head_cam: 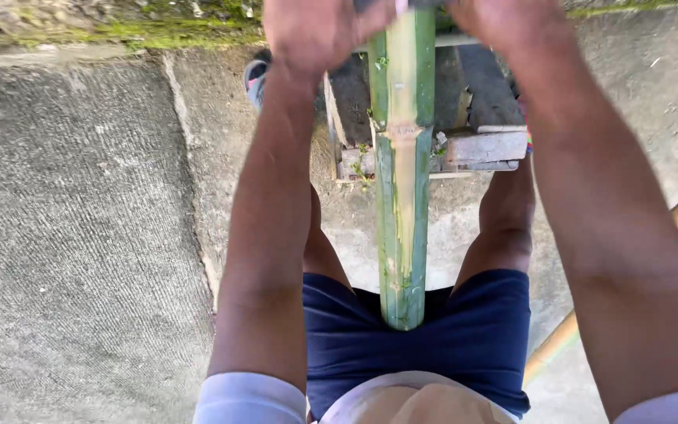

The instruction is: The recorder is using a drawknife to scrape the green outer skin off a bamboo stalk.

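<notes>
Your left hand [315, 31] and right hand [504, 23] are both up at the top edge of the view, on either side of the bamboo pole [402, 173]. They look curled around something that crosses the pole, but that thing is mostly cut off and blurred, so you cannot tell what it is or how tightly the fingers close on it.

The pole runs straight away from you, its near end propped against your dark blue shorts [480, 330] between your thighs, its far part lying over a worn wooden block [480, 145] on the concrete floor [80, 235].

What could go wrong, as a guess: the pole is only braced by your body and the block, so a hard pull could roll it or kick the near end into your lap, and your knees sit close beside it.

The bamboo is green with long pale strips where the skin is shaved off, a rough ring at the joint, and small green shavings nearby
</notes>
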